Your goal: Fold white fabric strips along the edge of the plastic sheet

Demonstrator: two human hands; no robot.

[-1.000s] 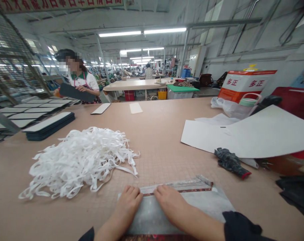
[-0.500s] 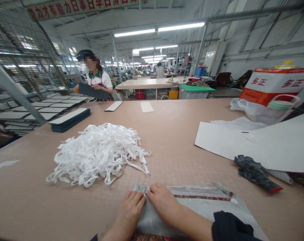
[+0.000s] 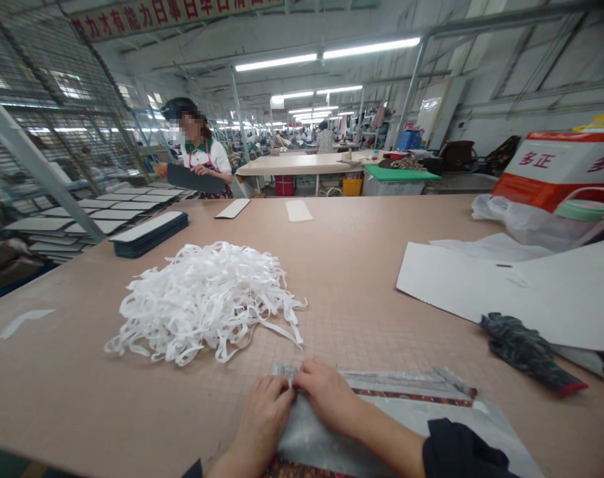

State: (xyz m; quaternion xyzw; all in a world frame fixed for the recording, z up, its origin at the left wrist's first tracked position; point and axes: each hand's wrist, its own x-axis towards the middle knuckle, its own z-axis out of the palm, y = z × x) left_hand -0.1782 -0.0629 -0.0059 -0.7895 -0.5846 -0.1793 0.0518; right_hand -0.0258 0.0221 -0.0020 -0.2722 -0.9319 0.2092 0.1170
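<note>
On table (image 3: 362, 265), pinching grey sheet (image 3: 417, 415) by edge with left hand (image 3: 268, 410) and right hand (image 3: 328, 393) (close together), presumably to steady it.

Both hands (image 3: 266, 408) (image 3: 326, 393) pinch the grey sheet (image 3: 308, 439) near one corner.

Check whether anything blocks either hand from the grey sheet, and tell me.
Nothing visible does: the left hand and right hand both touch the grey sheet near its far left corner. The pile of white strips lies beyond it, off to the left.
</note>
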